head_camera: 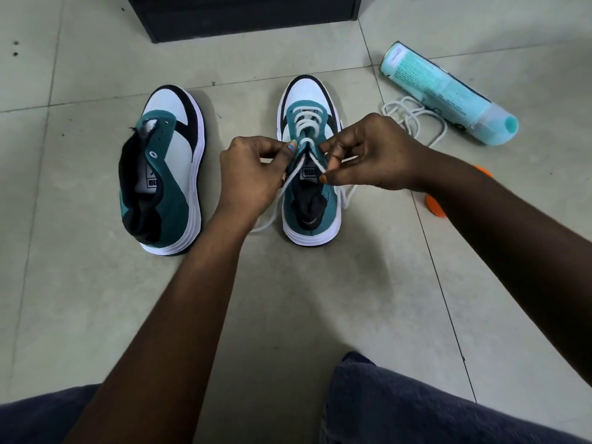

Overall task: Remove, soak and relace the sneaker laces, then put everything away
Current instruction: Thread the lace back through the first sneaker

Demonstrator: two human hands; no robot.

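- The right sneaker (309,174) stands on the floor (288,299), half laced; the unlaced sneaker (166,168) sits beside it.
- Left hand (246,174) pinches the eyelet flap; right hand (365,155) apparently pinches the lace (306,121), its fingers curled.
- The lace is soft and limp: grip near the tip.
- A spare lace (413,118) lies by the bottle (445,91).

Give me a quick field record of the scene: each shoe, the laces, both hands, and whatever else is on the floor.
left shoe: unlaced, eyelets bare
right shoe: partly laced from the toe end
lace in work: both ends pinched near the upper eyelets
left hand: pinches one lace end
right hand: pinches the other end
spare lace: loose pile on the floor tiles, beside the bottle
teal bottle: lying on its side
orange object: mostly hidden behind the right arm
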